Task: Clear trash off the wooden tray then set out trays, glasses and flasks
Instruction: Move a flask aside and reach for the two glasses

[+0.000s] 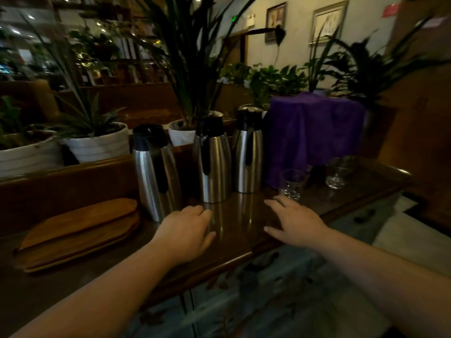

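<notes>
Three steel flasks with black lids and handles stand in a row on the dark wooden counter (244, 215): the left flask (153, 172), the middle flask (212, 159) and the right flask (247, 152). A stack of wooden trays (80, 230) lies at the left. One clear glass (291, 184) stands just beyond my right hand (292, 220); another glass (338, 173) stands further right. My left hand (188, 230) hovers in front of the left and middle flasks. Both hands are open, palms down, holding nothing.
A purple cloth (312, 132) drapes over something behind the glasses. White plant pots (97, 145) with tall leaves line the ledge behind the flasks. The counter's front edge runs diagonally below my hands, with patterned floor beneath.
</notes>
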